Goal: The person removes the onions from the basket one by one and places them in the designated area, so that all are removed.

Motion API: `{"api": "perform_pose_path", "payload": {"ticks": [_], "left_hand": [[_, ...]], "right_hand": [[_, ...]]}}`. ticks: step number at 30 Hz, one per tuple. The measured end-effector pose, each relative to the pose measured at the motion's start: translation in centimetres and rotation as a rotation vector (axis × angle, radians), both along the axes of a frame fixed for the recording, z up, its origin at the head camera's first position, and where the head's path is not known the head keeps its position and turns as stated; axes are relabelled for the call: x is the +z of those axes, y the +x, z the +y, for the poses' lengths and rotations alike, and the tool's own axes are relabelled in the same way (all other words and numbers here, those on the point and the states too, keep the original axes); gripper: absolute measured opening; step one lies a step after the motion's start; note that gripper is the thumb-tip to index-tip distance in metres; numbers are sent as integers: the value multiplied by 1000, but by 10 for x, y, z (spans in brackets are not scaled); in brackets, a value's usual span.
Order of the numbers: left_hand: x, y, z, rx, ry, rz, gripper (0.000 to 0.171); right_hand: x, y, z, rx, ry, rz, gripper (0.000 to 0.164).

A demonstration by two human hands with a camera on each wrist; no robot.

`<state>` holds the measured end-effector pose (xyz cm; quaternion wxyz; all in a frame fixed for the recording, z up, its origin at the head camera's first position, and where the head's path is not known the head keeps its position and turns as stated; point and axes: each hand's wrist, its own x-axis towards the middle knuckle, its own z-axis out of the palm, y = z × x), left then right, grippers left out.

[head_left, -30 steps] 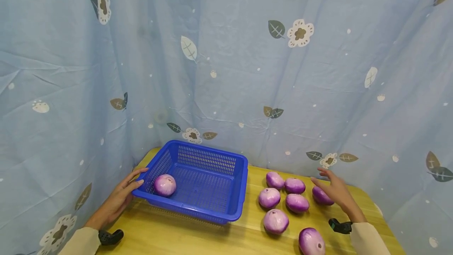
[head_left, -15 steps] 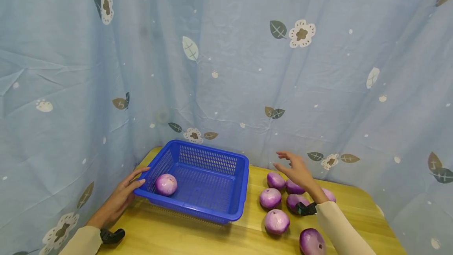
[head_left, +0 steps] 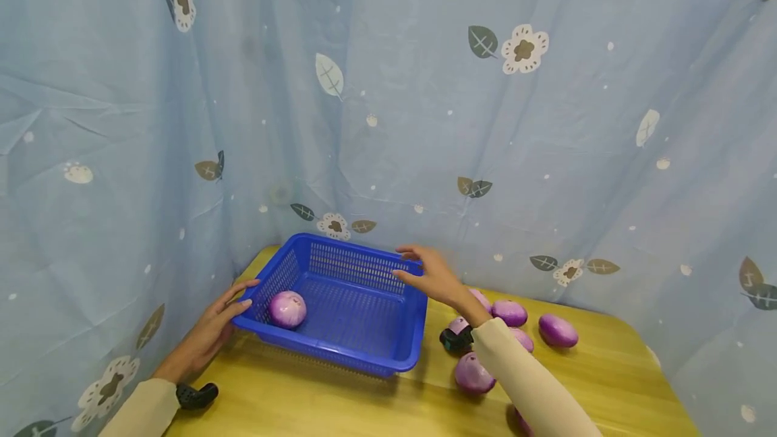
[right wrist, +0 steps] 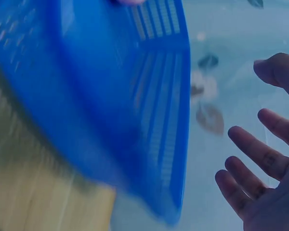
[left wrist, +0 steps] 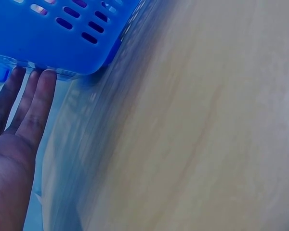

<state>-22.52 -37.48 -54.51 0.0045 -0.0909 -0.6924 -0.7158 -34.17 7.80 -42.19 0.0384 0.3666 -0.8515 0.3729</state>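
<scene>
A blue plastic basket (head_left: 330, 349) with slotted walls stands on the table, one red onion (head_left: 288, 309) in its left end. My left hand (head_left: 209, 329) touches the basket's left rim; in the left wrist view its straight fingers (left wrist: 38, 106) meet the outer wall. My right hand (head_left: 432, 278) hovers at the basket's far right corner, fingers spread and holding nothing, as the right wrist view also shows. Several more red onions lie right of the basket, among them a front one (head_left: 474, 374) and a far right one (head_left: 558, 330); the right forearm partly hides some.
The wooden table (head_left: 613, 369) is yellowish. A blue curtain (head_left: 388, 86) with flower and leaf prints hangs close behind and at the left side. Each wrist wears a black device, such as the left one (head_left: 197, 396).
My right hand has swept left from above the far right onion, across the other onions, to the basket's right corner, empty throughout. My left hand stays at the rim.
</scene>
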Motion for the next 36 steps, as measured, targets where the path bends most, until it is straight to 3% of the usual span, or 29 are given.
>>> {"api": "perform_pose_path", "payload": {"ticks": [11, 19, 26, 36], "left_hand": [[1, 0, 1, 16, -5, -14, 52], [3, 1, 2, 24, -24, -44, 54], [0, 3, 2, 27, -10, -41, 53], [3, 1, 1, 21, 6, -19, 52]], "right_hand": [[-8, 12, -92, 182, 124, -66, 57], [-16, 19, -138, 271, 196, -37, 58], [-24, 23, -165, 316, 281, 2, 63], [-30, 11, -177, 324, 326, -33, 64]]}}
